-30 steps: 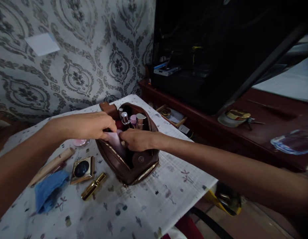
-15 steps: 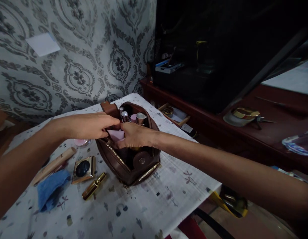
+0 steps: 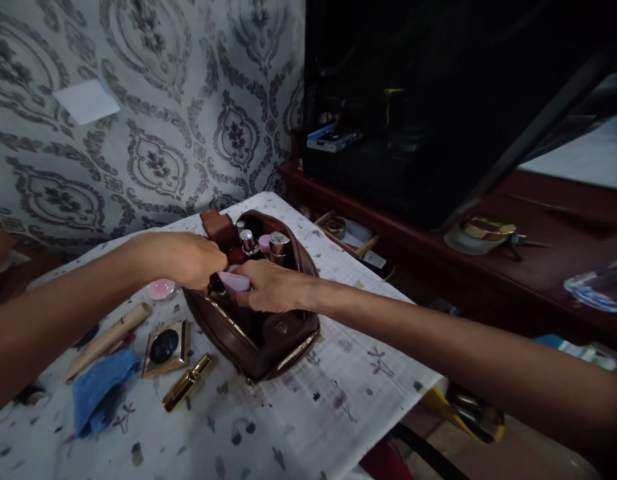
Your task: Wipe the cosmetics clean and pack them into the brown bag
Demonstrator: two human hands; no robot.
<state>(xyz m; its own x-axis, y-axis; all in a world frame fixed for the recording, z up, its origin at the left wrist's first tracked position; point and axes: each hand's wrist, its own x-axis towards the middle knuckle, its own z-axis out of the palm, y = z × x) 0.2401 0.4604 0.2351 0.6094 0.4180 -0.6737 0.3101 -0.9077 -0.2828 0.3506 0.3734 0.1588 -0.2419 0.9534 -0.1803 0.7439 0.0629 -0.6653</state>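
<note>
A brown makeup bag [image 3: 223, 343] stands unzipped on the table with several bottles and tubes upright inside. My right hand [image 3: 271, 285] reaches into its opening, its fingers closed around a flat lilac item [image 3: 235, 281] whose lower part is hidden. At the bag's left rim is my left hand [image 3: 196, 260], fingers curled down beside the lilac item; what they grip is hidden. A silver-capped bottle [image 3: 280, 247] and a smaller silver-topped bottle [image 3: 248, 242] poke up behind my right hand.
Left of the bag lie a gold compact [image 3: 166, 348], a gold lipstick tube [image 3: 187, 382], a blue cloth [image 3: 104, 390], a beige tube [image 3: 108, 341] and a pink round case [image 3: 161, 289]. A dark red cabinet [image 3: 413, 247] with a large black screen [image 3: 413, 100] stands at right.
My left hand has drawn slightly left and toward me, away from my right fingers. The lilac item now shows more clearly in my right hand. The view has shifted slightly.
</note>
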